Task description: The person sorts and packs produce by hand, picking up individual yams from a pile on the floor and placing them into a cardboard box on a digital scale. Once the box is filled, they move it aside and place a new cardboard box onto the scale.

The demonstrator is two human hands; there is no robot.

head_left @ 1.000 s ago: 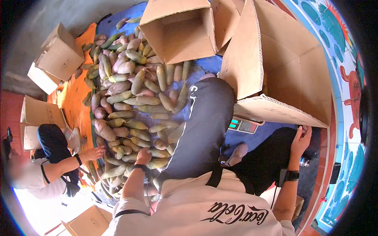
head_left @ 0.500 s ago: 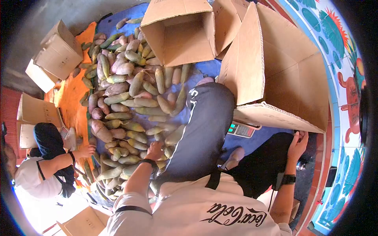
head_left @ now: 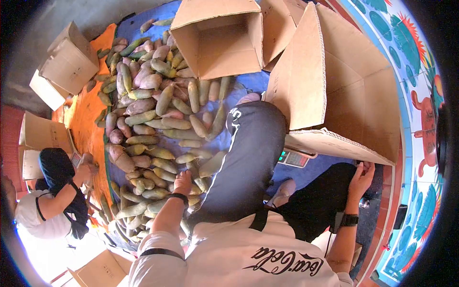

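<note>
Long green and pinkish root vegetables (head_left: 141, 106) lie heaped on a blue sheet. My left hand (head_left: 182, 182) is at the lower right part of the heap, low over the vegetables beside my knee. Its fingers are too small and partly hidden to tell whether they grip one. My right hand (head_left: 363, 176) is at the lower right edge of a large open cardboard box (head_left: 351, 86), with its fingertips against the box's flap. Under the near side of that box, a scale (head_left: 293, 159) shows a lit green display.
Another open box (head_left: 222, 45) stands beyond the heap, with a further box (head_left: 279, 31) beside it. On the left, a co-worker (head_left: 48, 210) sits near an orange sheet (head_left: 86, 119) and more boxes (head_left: 71, 67). A tiled wall (head_left: 411, 119) runs along the right.
My left hand has shifted slightly left among the vegetables. The co-worker's hand has drawn back from the heap, up and to the left. My right hand stays at the box.
</note>
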